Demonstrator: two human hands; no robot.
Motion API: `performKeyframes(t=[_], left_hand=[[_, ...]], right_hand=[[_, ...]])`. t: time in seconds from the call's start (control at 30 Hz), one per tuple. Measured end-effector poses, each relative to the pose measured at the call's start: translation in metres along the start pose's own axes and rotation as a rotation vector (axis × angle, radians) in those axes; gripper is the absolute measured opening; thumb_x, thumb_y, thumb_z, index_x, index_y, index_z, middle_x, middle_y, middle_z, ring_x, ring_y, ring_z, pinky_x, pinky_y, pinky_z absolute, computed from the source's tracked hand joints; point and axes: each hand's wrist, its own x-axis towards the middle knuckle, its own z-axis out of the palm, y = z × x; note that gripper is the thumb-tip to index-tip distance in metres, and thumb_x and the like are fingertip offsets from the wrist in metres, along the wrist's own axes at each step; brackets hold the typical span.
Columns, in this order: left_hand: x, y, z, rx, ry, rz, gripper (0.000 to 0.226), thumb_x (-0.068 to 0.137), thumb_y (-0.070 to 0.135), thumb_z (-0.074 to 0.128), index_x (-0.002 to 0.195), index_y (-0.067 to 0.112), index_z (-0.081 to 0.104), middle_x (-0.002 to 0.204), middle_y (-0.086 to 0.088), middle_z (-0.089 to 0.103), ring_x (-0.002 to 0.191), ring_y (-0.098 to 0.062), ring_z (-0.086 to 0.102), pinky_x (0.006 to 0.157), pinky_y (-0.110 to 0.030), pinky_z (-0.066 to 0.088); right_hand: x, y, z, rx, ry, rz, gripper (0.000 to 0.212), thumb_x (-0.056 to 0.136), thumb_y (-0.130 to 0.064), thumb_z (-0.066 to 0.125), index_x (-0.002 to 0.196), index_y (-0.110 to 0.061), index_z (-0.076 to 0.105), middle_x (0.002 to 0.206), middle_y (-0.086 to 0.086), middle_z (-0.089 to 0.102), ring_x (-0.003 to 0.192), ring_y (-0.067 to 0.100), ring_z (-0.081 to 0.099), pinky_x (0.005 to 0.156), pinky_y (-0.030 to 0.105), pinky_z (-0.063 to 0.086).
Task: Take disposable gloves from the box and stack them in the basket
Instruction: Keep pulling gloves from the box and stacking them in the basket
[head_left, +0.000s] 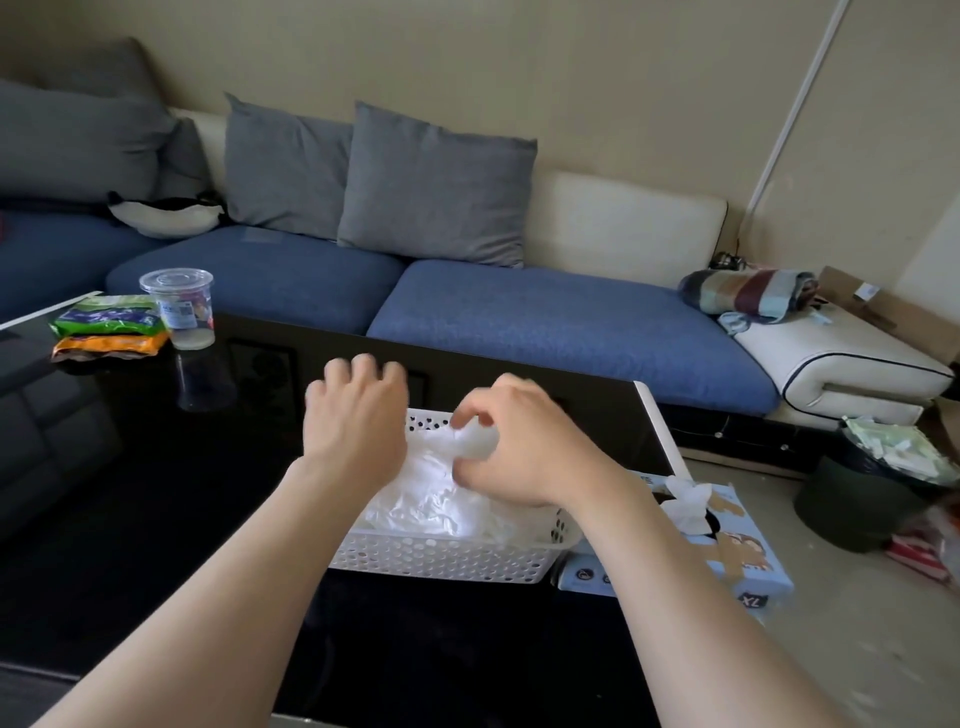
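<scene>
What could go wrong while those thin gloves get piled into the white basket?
The gloves lie crumpled, not flat, so the heap may puff up and spill over the rim of the basket. The right hand pinches one of them at the top of the heap; lifting it could drag others out with it.

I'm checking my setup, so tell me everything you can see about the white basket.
The white basket is a low rectangular tray of perforated plastic, its walls dotted with round holes. It sits upright on the glossy black table, beside the glove box. Crumpled translucent gloves fill it; the right hand pinches their top, and the left hand hangs over its left end.
</scene>
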Motion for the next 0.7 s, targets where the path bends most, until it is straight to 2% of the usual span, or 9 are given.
performKeyframes(t=[0.07, 0.13, 0.27, 0.33, 0.43, 0.5, 0.57, 0.63, 0.7], left_hand=[[0.000, 0.007, 0.001, -0.186, -0.101, 0.170, 0.024, 0.102, 0.026, 0.062, 0.125, 0.025, 0.056, 0.127, -0.003, 0.052, 0.115, -0.026, 0.048, 0.088, -0.034, 0.044], [-0.004, 0.013, 0.005, -0.297, -0.332, 0.217, 0.031, 0.106, 0.045, 0.054, 0.133, 0.029, 0.052, 0.132, -0.003, 0.049, 0.122, -0.027, 0.045, 0.097, -0.036, 0.042], [-0.012, 0.013, 0.016, -0.211, -0.608, 0.177, 0.051, 0.104, 0.066, 0.037, 0.148, 0.039, 0.034, 0.146, -0.007, 0.037, 0.136, -0.035, 0.035, 0.109, -0.054, 0.041], [-0.012, 0.012, 0.016, -0.189, -0.651, 0.171, 0.052, 0.103, 0.067, 0.036, 0.149, 0.045, 0.027, 0.151, -0.008, 0.032, 0.139, -0.038, 0.031, 0.110, -0.056, 0.040], [-0.013, 0.014, 0.017, -0.157, -0.658, 0.183, 0.055, 0.101, 0.068, 0.041, 0.150, 0.049, 0.024, 0.152, -0.008, 0.030, 0.141, -0.040, 0.030, 0.111, -0.057, 0.039], [-0.013, 0.016, 0.016, -0.147, -0.649, 0.180, 0.057, 0.100, 0.064, 0.047, 0.150, 0.046, 0.026, 0.149, -0.008, 0.033, 0.138, -0.039, 0.033, 0.111, -0.054, 0.040], [-0.015, 0.023, 0.009, -0.103, -0.593, 0.188, 0.051, 0.102, 0.056, 0.047, 0.147, 0.037, 0.034, 0.143, -0.008, 0.038, 0.132, -0.035, 0.039, 0.108, -0.049, 0.040], [-0.016, 0.032, 0.004, -0.068, -0.431, 0.206, 0.031, 0.105, 0.045, 0.039, 0.129, 0.025, 0.045, 0.127, -0.007, 0.046, 0.116, -0.031, 0.046, 0.098, -0.045, 0.044], [-0.017, 0.043, 0.000, -0.137, -0.257, 0.221, 0.021, 0.107, 0.036, 0.032, 0.106, 0.020, 0.045, 0.105, -0.004, 0.048, 0.097, -0.027, 0.048, 0.085, -0.041, 0.046]], right_hand=[[-0.010, -0.006, -0.005, -0.065, -0.193, 0.059, 0.056, 0.081, -0.041, 0.082, 0.133, -0.035, 0.061, 0.124, -0.007, 0.045, 0.118, 0.016, 0.049, 0.092, 0.042, 0.054], [-0.014, -0.005, -0.007, -0.082, -0.274, 0.084, 0.059, 0.080, -0.029, 0.082, 0.134, -0.037, 0.059, 0.124, -0.006, 0.043, 0.117, 0.018, 0.048, 0.080, 0.037, 0.054], [-0.020, 0.003, -0.008, -0.146, -0.319, 0.097, 0.063, 0.085, 0.001, 0.071, 0.135, -0.036, 0.065, 0.141, -0.004, 0.046, 0.132, 0.025, 0.049, 0.080, 0.032, 0.050], [-0.023, 0.006, -0.008, -0.150, -0.335, 0.119, 0.068, 0.088, 0.012, 0.064, 0.139, -0.033, 0.066, 0.150, 0.000, 0.045, 0.124, 0.024, 0.053, 0.077, 0.032, 0.052], [-0.027, 0.012, -0.005, -0.140, -0.391, 0.140, 0.069, 0.091, 0.009, 0.057, 0.142, -0.037, 0.062, 0.145, 0.004, 0.051, 0.104, 0.023, 0.062, 0.073, 0.039, 0.058], [-0.029, 0.016, -0.004, -0.139, -0.450, 0.165, 0.068, 0.090, -0.001, 0.055, 0.144, -0.042, 0.059, 0.138, 0.005, 0.056, 0.104, 0.026, 0.065, 0.082, 0.046, 0.063], [-0.031, 0.019, -0.006, -0.102, -0.451, 0.187, 0.065, 0.092, -0.007, 0.051, 0.145, -0.043, 0.059, 0.144, 0.003, 0.051, 0.110, 0.025, 0.063, 0.088, 0.041, 0.060], [-0.034, 0.021, -0.014, 0.023, -0.322, 0.179, 0.055, 0.097, -0.007, 0.043, 0.135, -0.040, 0.068, 0.146, 0.001, 0.053, 0.098, 0.020, 0.066, 0.080, 0.035, 0.058], [-0.041, 0.030, -0.023, 0.083, -0.113, 0.193, 0.048, 0.099, -0.005, 0.044, 0.118, -0.035, 0.076, 0.135, 0.000, 0.061, 0.085, 0.017, 0.068, 0.076, 0.038, 0.058]])
